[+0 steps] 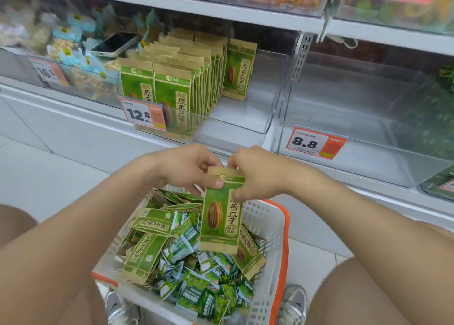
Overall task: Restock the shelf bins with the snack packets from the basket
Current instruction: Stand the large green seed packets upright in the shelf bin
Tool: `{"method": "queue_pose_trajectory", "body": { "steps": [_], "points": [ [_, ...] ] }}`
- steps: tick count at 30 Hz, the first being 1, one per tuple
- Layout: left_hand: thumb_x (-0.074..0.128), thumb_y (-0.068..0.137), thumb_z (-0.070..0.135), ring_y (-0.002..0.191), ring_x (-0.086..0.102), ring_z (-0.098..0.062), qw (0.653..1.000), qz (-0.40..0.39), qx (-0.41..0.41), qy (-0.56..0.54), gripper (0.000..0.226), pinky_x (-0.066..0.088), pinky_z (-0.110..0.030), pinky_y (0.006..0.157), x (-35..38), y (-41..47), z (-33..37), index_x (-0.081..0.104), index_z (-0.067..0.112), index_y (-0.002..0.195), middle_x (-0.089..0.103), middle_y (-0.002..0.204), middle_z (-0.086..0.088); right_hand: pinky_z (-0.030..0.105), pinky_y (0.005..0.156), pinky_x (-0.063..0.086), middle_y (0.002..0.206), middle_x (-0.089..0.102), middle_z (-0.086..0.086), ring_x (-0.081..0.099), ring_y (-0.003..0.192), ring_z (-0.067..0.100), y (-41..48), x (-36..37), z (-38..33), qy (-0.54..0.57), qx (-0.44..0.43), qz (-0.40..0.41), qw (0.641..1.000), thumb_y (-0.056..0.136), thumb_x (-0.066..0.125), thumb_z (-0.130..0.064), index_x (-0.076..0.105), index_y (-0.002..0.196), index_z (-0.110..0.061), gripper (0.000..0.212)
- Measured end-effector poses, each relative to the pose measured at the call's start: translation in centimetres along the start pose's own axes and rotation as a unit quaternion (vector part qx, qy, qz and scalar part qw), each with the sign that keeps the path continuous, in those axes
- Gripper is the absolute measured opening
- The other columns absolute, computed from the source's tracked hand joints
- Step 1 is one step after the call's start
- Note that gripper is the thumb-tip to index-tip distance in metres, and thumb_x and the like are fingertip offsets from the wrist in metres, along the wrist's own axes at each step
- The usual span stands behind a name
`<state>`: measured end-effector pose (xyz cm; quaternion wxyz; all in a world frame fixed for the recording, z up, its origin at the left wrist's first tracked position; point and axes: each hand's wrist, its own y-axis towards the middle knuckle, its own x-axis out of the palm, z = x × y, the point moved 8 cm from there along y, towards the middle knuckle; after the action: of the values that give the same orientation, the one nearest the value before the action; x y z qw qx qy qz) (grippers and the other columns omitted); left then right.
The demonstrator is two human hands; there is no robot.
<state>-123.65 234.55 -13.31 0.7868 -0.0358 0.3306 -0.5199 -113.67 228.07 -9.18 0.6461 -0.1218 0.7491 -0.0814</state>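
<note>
Head view: clear shelf bin [233, 128] holds upright rows of green seed packets [172, 84] along its left side. White basket [267, 226] below is heaped with loose packets. One packet [219, 216] hangs upright above the basket, top pinched by left grip [186, 167] and right grip [260, 175].

One head-worn wide-angle view only: you look forward and down, close in. Your left hand [186, 167] and right hand [260, 175] meet at frame centre, basket [272, 229] fills lower centre beneath you, shelf bins [344, 103] span the upper half, near.
</note>
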Motion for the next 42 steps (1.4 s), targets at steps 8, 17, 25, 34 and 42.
{"method": "queue_pose_trajectory", "body": {
  "steps": [8, 17, 25, 34, 42],
  "points": [
    [0.075, 0.092, 0.012, 0.072, 0.077, -0.021, 0.921, 0.273, 0.102, -0.26, 0.017, 0.063, -0.033, 0.063, -7.9, -4.2, 3.5, 0.074, 0.002, 0.106, 0.079, 0.084, -0.014, 0.045, 0.082, 0.061, 0.095, 0.076, -0.005, 0.075, 0.084, 0.012, -1.3, -5.8, 2.0, 0.419, 0.07, 0.294, 0.856, 0.088, 0.078, -0.039, 0.054, 0.132, -0.031, 0.051],
    [0.063, 0.103, 0.034, 0.079, 0.072, -0.016, 0.833, 0.531, 0.151, 0.002, 0.017, 0.06, -0.041, 0.078, -11.9, -6.7, 6.3, 0.07, 0.02, 0.11, 0.073, 0.094, 0.006, 0.043, 0.087, 0.057, 0.101, 0.075, -0.003, 0.07, 0.099, 0.022, 0.6, -8.5, 2.1, 0.387, 0.127, 0.422, 0.81, 0.104, 0.053, -0.044, 0.064, 0.112, -0.024, 0.024],
    [0.081, 0.079, 0.031, 0.126, 0.041, -0.034, 0.783, 0.527, 0.102, 0.313, 0.063, 0.036, -0.046, 0.102, -13.3, -4.7, 7.7, 0.051, 0.021, 0.133, 0.046, 0.133, -0.008, 0.034, 0.084, 0.043, 0.104, 0.059, 0.0, 0.057, 0.108, 0.028, 5.2, -11.5, 3.6, 0.374, 0.23, 0.463, 0.77, 0.108, 0.044, -0.023, 0.043, 0.13, -0.013, 0.025],
    [0.076, 0.074, 0.053, 0.146, 0.028, -0.041, 0.805, 0.439, 0.042, 0.396, 0.085, 0.016, -0.067, 0.121, -15.2, -1.1, 6.6, 0.037, 0.024, 0.144, 0.041, 0.15, -0.007, 0.047, 0.107, 0.038, 0.137, 0.06, 0.012, 0.039, 0.138, 0.037, 11.2, -11.1, 7.7, 0.418, 0.377, 0.406, 0.72, 0.102, 0.053, -0.015, 0.025, 0.149, -0.011, 0.055],
    [0.079, 0.07, 0.056, 0.137, 0.036, -0.042, 0.798, 0.438, 0.031, 0.413, 0.09, 0.018, -0.067, 0.119, -15.6, -0.1, 6.6, 0.037, 0.025, 0.144, 0.04, 0.148, -0.009, 0.035, 0.075, 0.043, 0.134, 0.046, 0.011, 0.054, 0.11, 0.032, 14.3, -10.7, 10.3, 0.476, 0.395, 0.475, 0.626, 0.097, 0.049, -0.006, 0.05, 0.128, -0.016, 0.032]
  ]
}}
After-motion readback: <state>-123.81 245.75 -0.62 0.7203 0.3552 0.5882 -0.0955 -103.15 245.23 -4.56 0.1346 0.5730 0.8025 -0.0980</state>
